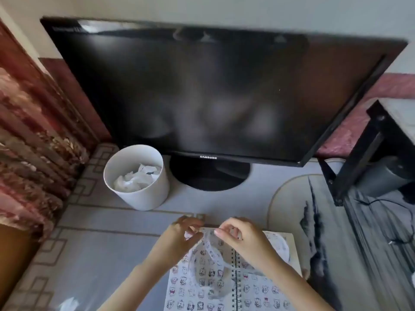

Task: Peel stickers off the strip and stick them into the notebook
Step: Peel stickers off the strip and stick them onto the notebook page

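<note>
**Peeling a sticker off the strip, above the open notebook**

Best done slowly: pinch only the sticker's edge with the right hand (241,237), keep the backing taut with the left hand (179,236), and peel low and flat so nothing curls or tears. Probably wise to pick the empty spot on the page before lifting the sticker free, then lay one edge down and smooth outward.

Both hands closed in a fingertip pinch on the sticker strip (210,248), held up between them. Blurred; cannot tell whether a sticker has lifted yet.

Strip: pale, translucent, printed with small cartoon faces, drooping in a loop below the fingers. Directly beneath the hands, the spiral-bound notebook (226,288), lying open, both pages already crowded with rows of similar stickers. Beyond the left hand, a white bin (137,176) holding crumpled paper.
</note>
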